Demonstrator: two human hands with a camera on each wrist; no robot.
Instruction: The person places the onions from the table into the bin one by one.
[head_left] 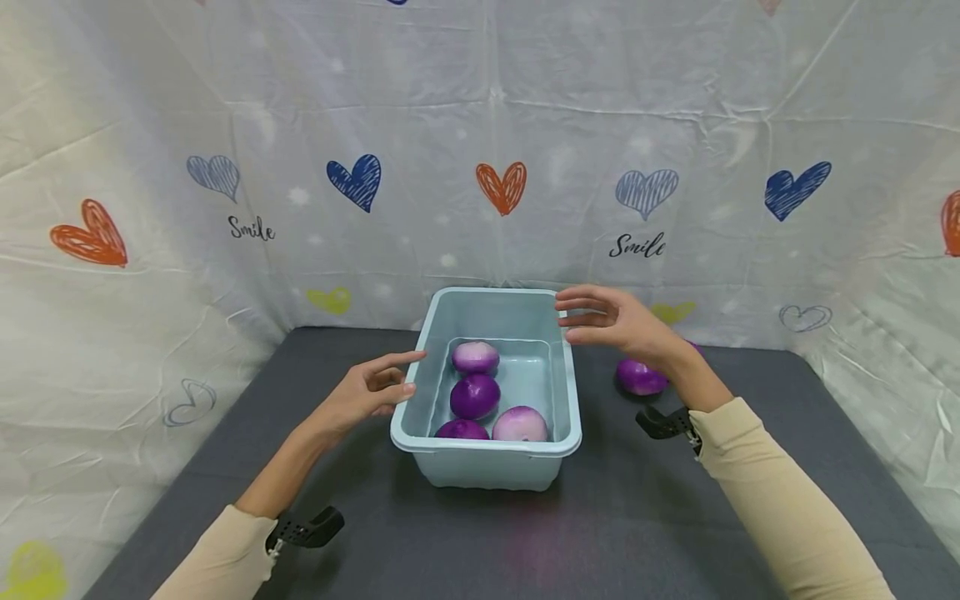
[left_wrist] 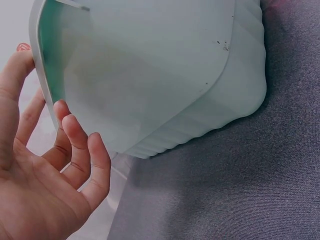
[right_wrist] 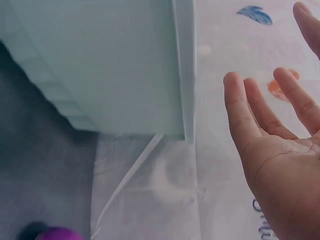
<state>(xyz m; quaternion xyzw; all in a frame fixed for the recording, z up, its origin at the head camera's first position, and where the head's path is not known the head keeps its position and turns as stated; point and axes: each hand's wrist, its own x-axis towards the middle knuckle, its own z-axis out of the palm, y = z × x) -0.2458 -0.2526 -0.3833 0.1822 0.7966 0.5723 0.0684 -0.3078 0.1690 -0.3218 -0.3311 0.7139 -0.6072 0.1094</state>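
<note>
A pale blue plastic tub stands on the dark table, holding several peeled red onions, among them a dark purple one in the middle and a paler one by the near wall. At the tub's left rim is my left hand, thumb and forefinger right at the edge, the other fingers loosely bent beside the outer wall. My right hand hovers at the right rim towards the far corner, fingers spread and holding nothing; the right wrist view shows it apart from the tub.
Another red onion lies on the table right of the tub, partly behind my right forearm, with a bit of purple showing beyond the wrist. A white curtain printed with hearts hangs close behind the tub. Dark cloth covers the table.
</note>
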